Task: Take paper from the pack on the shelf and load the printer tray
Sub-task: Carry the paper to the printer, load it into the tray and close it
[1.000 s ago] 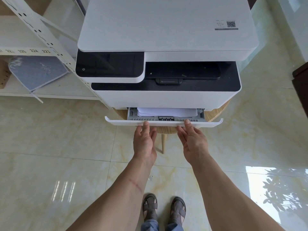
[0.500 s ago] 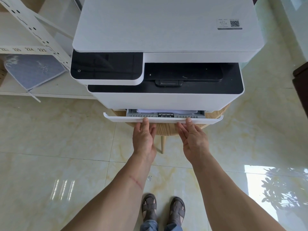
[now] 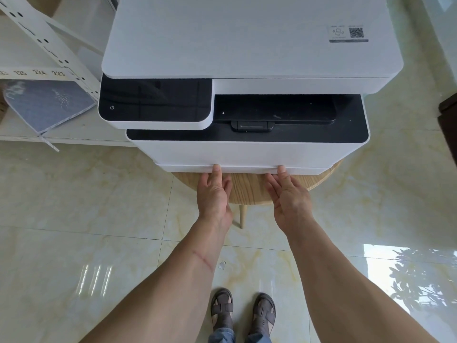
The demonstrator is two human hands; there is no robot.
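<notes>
A white and black printer stands on a round wooden table. Its paper tray sits flush in the printer's base, with only the white front strip showing. The paper inside is hidden. My left hand and my right hand are flat with fingers extended, and their fingertips touch the tray's front edge. Neither hand holds anything. No pack of paper is in view.
A white metal shelf stands to the left, with a blue-grey cloth item lying on it. The floor is glossy pale tile. My sandalled feet are below, and a dark piece of furniture is at the right edge.
The tray, first open with white paper showing, has slid fully into the printer under both hands' fingertips.
</notes>
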